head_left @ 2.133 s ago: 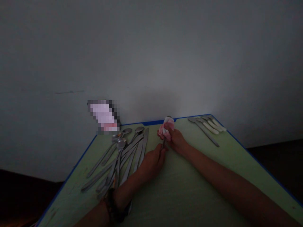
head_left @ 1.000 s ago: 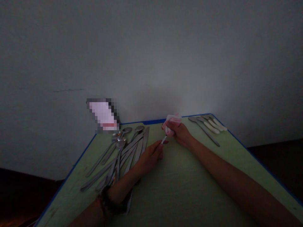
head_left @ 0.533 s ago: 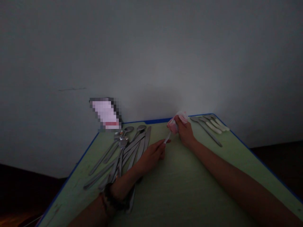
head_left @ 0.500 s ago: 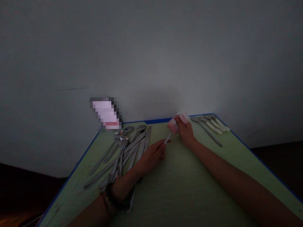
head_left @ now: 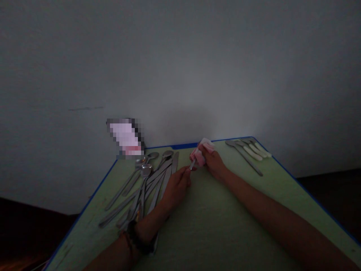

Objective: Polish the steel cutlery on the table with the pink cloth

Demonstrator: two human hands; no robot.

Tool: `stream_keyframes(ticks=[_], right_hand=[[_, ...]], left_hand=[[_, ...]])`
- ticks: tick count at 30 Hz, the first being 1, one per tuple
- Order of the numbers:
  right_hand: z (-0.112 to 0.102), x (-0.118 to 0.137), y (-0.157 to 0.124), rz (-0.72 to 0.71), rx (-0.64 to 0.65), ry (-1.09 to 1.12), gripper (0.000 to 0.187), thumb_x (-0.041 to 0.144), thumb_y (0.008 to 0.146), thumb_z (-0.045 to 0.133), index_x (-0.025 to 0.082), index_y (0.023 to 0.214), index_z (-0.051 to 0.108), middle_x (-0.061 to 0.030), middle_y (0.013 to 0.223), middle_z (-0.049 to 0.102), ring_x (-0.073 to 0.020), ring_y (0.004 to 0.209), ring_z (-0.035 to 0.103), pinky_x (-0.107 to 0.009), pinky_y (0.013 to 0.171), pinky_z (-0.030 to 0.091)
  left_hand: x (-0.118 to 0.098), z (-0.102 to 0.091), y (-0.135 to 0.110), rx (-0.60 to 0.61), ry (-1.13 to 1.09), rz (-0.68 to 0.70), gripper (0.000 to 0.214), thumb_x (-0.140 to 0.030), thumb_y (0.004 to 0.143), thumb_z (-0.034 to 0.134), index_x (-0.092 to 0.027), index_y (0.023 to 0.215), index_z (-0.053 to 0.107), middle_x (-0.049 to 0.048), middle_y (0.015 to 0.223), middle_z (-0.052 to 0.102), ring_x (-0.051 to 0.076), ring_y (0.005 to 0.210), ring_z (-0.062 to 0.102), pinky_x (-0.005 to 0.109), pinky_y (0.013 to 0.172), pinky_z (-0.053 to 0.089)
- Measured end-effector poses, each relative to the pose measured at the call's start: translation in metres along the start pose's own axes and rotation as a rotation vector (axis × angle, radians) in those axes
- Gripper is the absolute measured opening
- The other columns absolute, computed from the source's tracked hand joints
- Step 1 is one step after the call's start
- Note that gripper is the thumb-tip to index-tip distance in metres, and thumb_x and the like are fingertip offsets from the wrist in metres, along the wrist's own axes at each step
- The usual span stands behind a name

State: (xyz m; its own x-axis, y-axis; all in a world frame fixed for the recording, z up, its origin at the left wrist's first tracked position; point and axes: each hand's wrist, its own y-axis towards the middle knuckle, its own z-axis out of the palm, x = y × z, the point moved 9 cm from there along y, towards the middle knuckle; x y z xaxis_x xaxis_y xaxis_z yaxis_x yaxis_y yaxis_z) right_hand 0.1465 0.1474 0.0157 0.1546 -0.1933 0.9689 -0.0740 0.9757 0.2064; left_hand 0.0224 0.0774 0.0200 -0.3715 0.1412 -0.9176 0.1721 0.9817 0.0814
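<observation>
My left hand (head_left: 178, 185) is closed round the thin handle of a piece of metal cutlery (head_left: 192, 164). The far end of that piece is hidden in a pink and white cloth (head_left: 207, 143), so its kind does not show. Gripping the cloth around it is my right hand (head_left: 214, 163), fingers closed. Beside and beneath my left forearm lies a loose pile of metal cutlery, with spoons (head_left: 146, 171) and table knives (head_left: 175, 162) among it.
Toward the far right of the green table (head_left: 225, 218) lie a long metal utensil (head_left: 251, 163) and several white-handled pieces (head_left: 253, 153). A pixelated, phone-like panel (head_left: 125, 137) leans at the back left corner. A grey wall (head_left: 180, 75) stands behind the table.
Both hands, with the cloth and cutlery piece, have shifted slightly left and nearer. My hands are closer together, and less of the handle shows between them. The other cutlery lies as before.
</observation>
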Motion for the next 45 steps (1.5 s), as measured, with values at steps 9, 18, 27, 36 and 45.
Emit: stream_keyframes(ticks=[9,18,27,36,45], right_hand=[[-0.017,0.005,0.004,-0.139,-0.056,-0.301,0.040,0.048,0.074,0.055,0.015,0.096,0.055,-0.0066,0.090,0.060,-0.0178,0.082,0.055,-0.031,0.074,0.045],[-0.025,0.053,-0.022,-0.558,-0.384,-0.693,0.048,0.036,0.075,0.054,0.017,0.119,0.045,-0.0133,0.121,0.042,-0.0238,0.113,0.041,-0.042,0.098,0.033],[0.021,0.028,-0.021,-0.323,0.132,-0.551,0.029,0.036,0.088,0.039,0.018,0.087,0.062,-0.0012,0.069,0.061,-0.0123,0.065,0.056,-0.025,0.064,0.042],[-0.003,0.005,0.000,-0.086,0.015,-0.243,0.029,0.042,0.081,0.046,0.018,0.067,0.053,0.0013,0.061,0.055,-0.0112,0.057,0.051,-0.023,0.057,0.040],[-0.059,0.074,0.027,-0.204,0.003,-0.838,0.023,0.035,0.082,0.044,0.017,0.073,0.056,-0.0011,0.066,0.061,-0.0116,0.061,0.053,-0.022,0.059,0.039]], left_hand=[[0.006,-0.007,-0.001,-0.090,-0.263,0.003,0.034,-0.043,0.088,0.037,-0.017,0.103,0.051,-0.0082,0.054,0.034,0.007,0.043,0.030,0.017,0.041,0.026],[-0.003,-0.007,-0.003,-0.085,-0.242,0.018,0.028,-0.040,0.089,0.035,-0.018,0.097,0.050,-0.0076,0.055,0.036,0.007,0.046,0.034,0.017,0.043,0.028],[-0.006,-0.001,0.001,-0.010,-0.010,0.069,0.029,-0.039,0.088,0.035,-0.017,0.086,0.054,0.0011,0.076,0.057,0.013,0.067,0.052,0.023,0.061,0.041],[-0.006,0.013,0.000,0.127,0.067,0.058,0.035,-0.043,0.089,0.033,-0.016,0.091,0.056,-0.0031,0.060,0.052,0.012,0.054,0.048,0.022,0.053,0.036],[-0.008,0.013,-0.003,0.141,0.137,0.086,0.034,-0.037,0.085,0.042,-0.018,0.107,0.058,0.0043,0.084,0.068,0.016,0.070,0.060,0.025,0.062,0.042]])
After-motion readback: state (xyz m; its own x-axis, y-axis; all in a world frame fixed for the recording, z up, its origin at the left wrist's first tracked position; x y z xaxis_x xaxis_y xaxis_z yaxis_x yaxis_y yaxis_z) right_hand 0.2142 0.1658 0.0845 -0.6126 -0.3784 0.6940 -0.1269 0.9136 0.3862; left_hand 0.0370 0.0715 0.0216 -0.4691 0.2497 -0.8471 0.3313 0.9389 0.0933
